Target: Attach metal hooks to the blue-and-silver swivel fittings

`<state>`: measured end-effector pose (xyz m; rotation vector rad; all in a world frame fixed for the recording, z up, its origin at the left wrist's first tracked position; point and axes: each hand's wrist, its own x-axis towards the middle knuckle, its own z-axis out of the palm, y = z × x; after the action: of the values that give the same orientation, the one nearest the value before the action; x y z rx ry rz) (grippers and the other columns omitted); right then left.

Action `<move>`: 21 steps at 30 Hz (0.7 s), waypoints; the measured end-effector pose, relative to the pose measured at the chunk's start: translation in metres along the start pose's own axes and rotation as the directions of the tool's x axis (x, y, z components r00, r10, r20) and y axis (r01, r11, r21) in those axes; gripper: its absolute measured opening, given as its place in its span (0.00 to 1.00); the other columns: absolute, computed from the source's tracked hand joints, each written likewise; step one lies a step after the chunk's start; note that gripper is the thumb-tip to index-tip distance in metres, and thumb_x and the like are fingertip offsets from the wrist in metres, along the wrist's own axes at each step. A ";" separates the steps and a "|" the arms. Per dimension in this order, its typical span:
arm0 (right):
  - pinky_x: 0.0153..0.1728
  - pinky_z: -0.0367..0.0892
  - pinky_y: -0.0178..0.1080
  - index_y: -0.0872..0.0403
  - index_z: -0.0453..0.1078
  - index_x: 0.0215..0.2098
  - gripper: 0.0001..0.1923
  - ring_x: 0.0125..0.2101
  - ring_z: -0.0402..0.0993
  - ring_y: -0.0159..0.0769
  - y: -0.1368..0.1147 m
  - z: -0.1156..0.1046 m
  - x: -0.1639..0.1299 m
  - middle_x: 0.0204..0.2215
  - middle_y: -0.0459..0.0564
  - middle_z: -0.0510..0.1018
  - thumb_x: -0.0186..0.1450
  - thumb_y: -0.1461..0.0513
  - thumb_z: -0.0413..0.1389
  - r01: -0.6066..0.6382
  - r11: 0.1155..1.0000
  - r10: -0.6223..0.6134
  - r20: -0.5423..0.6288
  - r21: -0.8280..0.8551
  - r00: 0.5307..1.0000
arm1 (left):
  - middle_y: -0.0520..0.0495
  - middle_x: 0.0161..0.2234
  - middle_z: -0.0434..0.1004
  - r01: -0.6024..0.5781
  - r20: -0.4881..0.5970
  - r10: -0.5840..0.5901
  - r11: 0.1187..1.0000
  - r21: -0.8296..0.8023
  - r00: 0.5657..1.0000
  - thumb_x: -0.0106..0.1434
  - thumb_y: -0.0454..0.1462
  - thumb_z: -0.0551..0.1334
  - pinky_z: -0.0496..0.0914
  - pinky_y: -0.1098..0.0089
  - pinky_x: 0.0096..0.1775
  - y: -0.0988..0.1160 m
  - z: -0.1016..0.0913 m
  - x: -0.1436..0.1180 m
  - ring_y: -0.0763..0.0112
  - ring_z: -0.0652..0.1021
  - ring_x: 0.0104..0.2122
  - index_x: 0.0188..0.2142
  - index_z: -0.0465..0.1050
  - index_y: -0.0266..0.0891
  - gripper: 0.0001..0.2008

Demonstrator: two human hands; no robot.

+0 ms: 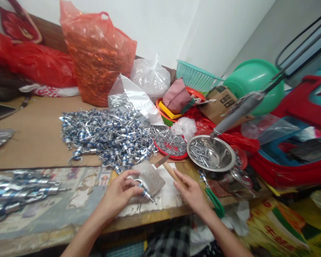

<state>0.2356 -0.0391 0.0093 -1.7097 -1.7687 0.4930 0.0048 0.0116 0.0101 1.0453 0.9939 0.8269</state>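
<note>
My left hand (125, 190) pinches a silver-and-blue metal fitting (145, 192) between thumb and fingers. A ring is at its upper end, and a thin pin points down to the right. Closed around the wooden handle of a small hammer (171, 172), my right hand (188, 190) keeps its narrow metal head raised toward the upper left. Between the hands lies a flat grey metal block (149, 178) on the bench, close beside the held fitting. A big heap of similar ringed fittings (107, 134) spreads just beyond my left hand.
More fittings (18, 192) lie at the left. Right of the heap are a red dish (173, 156) of small metal parts and a steel bowl (226, 157) of metal pins. A grey-handled tool (238, 110) slants over the bowl. An orange bag (96, 57) stands behind.
</note>
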 end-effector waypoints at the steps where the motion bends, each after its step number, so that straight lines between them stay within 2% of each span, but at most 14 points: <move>1: 0.41 0.68 0.42 0.54 0.67 0.48 0.18 0.41 0.72 0.41 0.008 0.001 0.007 0.43 0.53 0.75 0.61 0.60 0.51 -0.033 0.999 0.034 0.042 -0.026 0.999 | 0.50 0.22 0.77 -0.015 -0.020 0.016 0.999 0.047 1.000 0.44 0.34 0.65 0.69 0.67 0.32 0.001 0.000 -0.001 0.65 0.76 0.26 0.33 0.72 0.37 0.13; 3: 0.37 0.70 0.40 0.54 0.70 0.44 0.15 0.38 0.74 0.40 0.019 0.001 0.024 0.39 0.51 0.77 0.61 0.60 0.50 -0.032 0.990 0.049 0.121 -0.135 0.991 | 0.48 0.23 0.77 -0.063 -0.074 0.074 0.988 0.142 0.994 0.43 0.35 0.66 0.69 0.66 0.33 0.002 0.000 -0.001 0.63 0.76 0.27 0.23 0.75 0.39 0.04; 5: 0.38 0.69 0.38 0.53 0.72 0.43 0.14 0.38 0.73 0.37 0.024 0.000 0.045 0.38 0.50 0.77 0.63 0.60 0.47 -0.001 0.960 0.032 0.105 -0.278 0.994 | 0.47 0.25 0.76 -0.130 -0.125 0.158 0.969 0.209 0.980 0.41 0.35 0.67 0.70 0.66 0.33 0.002 0.001 -0.001 0.62 0.76 0.30 0.19 0.77 0.41 0.01; 9: 0.47 0.61 0.36 0.53 0.68 0.46 0.16 0.47 0.66 0.35 0.031 -0.005 0.102 0.46 0.52 0.72 0.65 0.67 0.43 -0.044 0.885 0.052 0.004 -0.464 0.999 | 0.46 0.31 0.72 -0.248 -0.130 0.297 0.921 0.299 0.946 0.43 0.36 0.67 0.69 0.67 0.33 -0.002 0.002 0.002 0.61 0.73 0.35 0.20 0.78 0.43 0.01; 13: 0.43 0.64 0.41 0.55 0.67 0.43 0.10 0.43 0.68 0.37 0.040 0.000 0.151 0.43 0.53 0.71 0.63 0.63 0.50 -0.066 0.811 0.152 0.100 -0.581 0.983 | 0.48 0.28 0.72 -0.307 -0.054 0.365 0.845 0.438 0.929 0.48 0.36 0.65 0.67 0.67 0.35 -0.005 0.002 0.002 0.64 0.74 0.32 0.23 0.79 0.44 0.02; 16: 0.40 0.66 0.44 0.56 0.62 0.47 0.15 0.41 0.68 0.37 0.043 0.008 0.167 0.45 0.52 0.68 0.63 0.59 0.50 -0.067 0.776 0.200 0.144 -0.628 0.969 | 0.48 0.27 0.74 -0.302 -0.027 0.350 0.842 0.446 0.936 0.49 0.35 0.64 0.66 0.67 0.36 -0.006 0.002 0.001 0.64 0.74 0.31 0.25 0.79 0.44 0.04; 21: 0.39 0.66 0.44 0.58 0.62 0.47 0.15 0.41 0.68 0.37 0.046 0.008 0.172 0.44 0.53 0.68 0.63 0.59 0.51 -0.110 0.777 0.248 0.142 -0.620 0.958 | 0.48 0.27 0.75 -0.309 -0.045 0.363 0.847 0.433 0.931 0.49 0.35 0.64 0.66 0.68 0.35 -0.005 0.002 -0.003 0.64 0.74 0.31 0.26 0.79 0.44 0.04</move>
<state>0.2699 0.1359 0.0035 -2.3654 -2.0783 0.1901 0.0061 0.0070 0.0065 1.5898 1.1427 0.9994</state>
